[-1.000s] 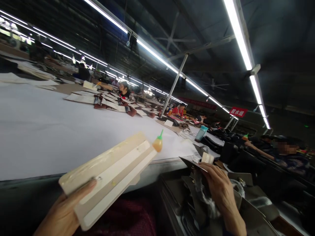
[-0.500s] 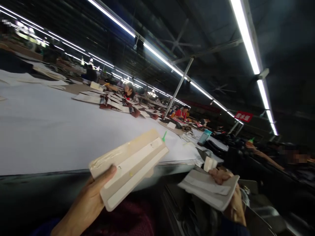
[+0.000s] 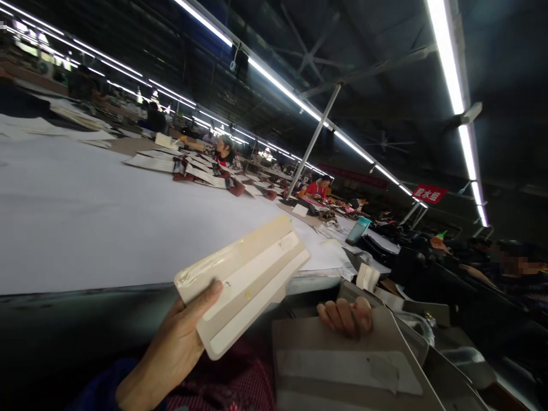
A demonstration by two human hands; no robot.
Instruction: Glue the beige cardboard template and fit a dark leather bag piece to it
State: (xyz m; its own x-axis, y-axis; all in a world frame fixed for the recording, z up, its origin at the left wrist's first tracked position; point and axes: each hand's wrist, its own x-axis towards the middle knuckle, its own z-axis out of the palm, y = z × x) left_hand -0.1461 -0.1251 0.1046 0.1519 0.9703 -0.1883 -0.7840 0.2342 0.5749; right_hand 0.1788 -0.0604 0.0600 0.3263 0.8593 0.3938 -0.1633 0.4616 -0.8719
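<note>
The person's left hand [image 3: 180, 325] is closed on the lower left of a beige panel [image 3: 257, 277], thumb across its face; the panel tilts up in front of the near edge of the white-topped table [image 3: 107, 228], 2 pale strips facing the wearer. The right hand [image 3: 346, 315] has its fingers curled over the top edge of a larger grey-brown panel [image 3: 327, 357], lower and to the right. Farther off, I can read 胶水组 on 1 red sign [image 3: 429, 194].
</note>
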